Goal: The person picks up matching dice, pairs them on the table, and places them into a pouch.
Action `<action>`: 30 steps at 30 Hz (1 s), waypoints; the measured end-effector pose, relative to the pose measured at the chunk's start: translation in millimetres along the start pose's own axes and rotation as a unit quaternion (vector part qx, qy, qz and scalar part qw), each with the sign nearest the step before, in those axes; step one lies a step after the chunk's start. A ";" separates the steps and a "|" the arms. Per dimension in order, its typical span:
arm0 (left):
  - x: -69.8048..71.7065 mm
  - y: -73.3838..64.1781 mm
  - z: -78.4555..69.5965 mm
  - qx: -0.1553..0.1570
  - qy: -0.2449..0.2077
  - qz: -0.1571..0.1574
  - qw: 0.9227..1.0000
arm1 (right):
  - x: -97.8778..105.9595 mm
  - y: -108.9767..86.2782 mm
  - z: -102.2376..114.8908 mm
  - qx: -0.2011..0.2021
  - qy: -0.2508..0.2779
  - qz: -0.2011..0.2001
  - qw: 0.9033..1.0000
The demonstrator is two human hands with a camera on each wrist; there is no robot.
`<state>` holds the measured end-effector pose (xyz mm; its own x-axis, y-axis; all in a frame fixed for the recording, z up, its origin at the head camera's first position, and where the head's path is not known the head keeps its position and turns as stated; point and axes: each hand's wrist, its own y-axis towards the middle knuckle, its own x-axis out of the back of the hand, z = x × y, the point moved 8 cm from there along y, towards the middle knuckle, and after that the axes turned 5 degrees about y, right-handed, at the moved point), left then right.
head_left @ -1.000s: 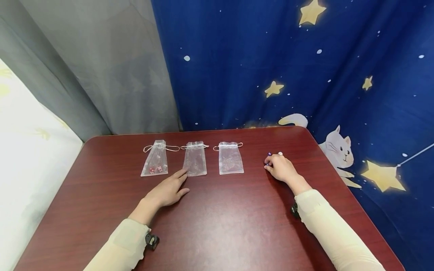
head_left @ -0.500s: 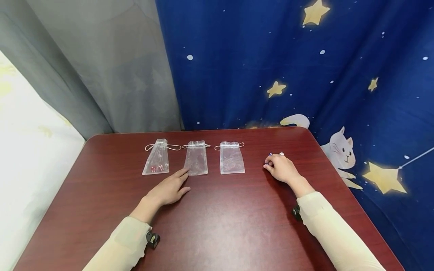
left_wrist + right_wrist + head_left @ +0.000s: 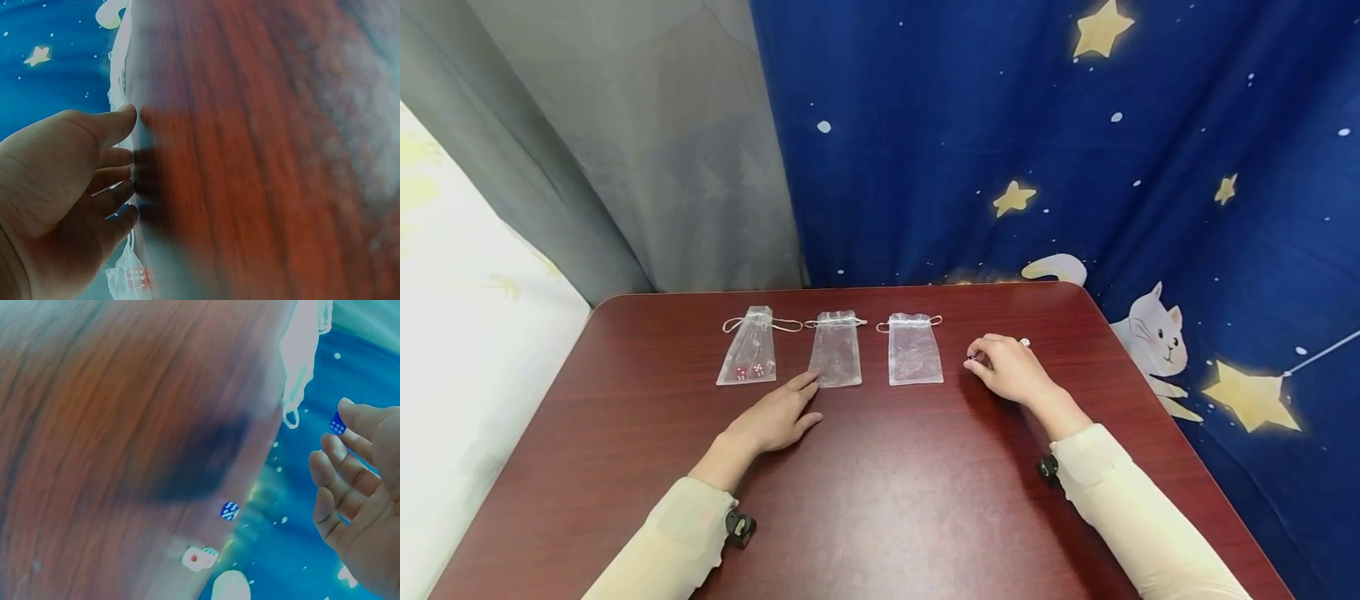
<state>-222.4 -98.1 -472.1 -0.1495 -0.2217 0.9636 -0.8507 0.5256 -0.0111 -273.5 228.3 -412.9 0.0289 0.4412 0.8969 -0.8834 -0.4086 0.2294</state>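
Note:
Between thumb and forefinger my right hand (image 3: 1011,371) pinches a blue die (image 3: 338,424), held off the table in the right wrist view. Another blue die (image 3: 230,511) lies on the table there, near two white dice (image 3: 195,559). My left hand (image 3: 771,421) rests palm down with its fingers extended; the fingertips touch the lower left corner of the middle drawstring bag (image 3: 838,354). This sheer bag lies flat. To its left is a similar bag (image 3: 751,346) holding two red dice (image 3: 758,370). A third sheer bag (image 3: 915,354) lies on the right.
The reddish-brown table (image 3: 880,500) has rounded far corners. Behind it hang a grey curtain (image 3: 700,167) and a blue star-patterned curtain (image 3: 925,150). A white patterned surface (image 3: 460,333) is at the left.
My right hand has moved left, away from the dice, carrying the blue die. The left hand stays at the middle bag. The head view has shifted slightly.

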 end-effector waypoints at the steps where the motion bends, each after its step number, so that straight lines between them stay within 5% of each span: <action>1: 0.0 0.1 0.0 -0.001 0.001 -0.001 1.000 | 0.4 0.5 3.1 0.003 0.002 0.000 1.000; 30: -1.8 -0.8 0.3 -0.002 0.004 -0.002 1.000 | -19.4 12.0 92.1 0.116 0.015 0.022 0.993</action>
<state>-221.6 -98.4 -473.9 -0.1429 -0.2174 0.9656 -0.8492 0.5280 -0.0068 -241.6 141.2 -392.7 -0.0242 0.4421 0.8966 -0.7515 -0.5995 0.2753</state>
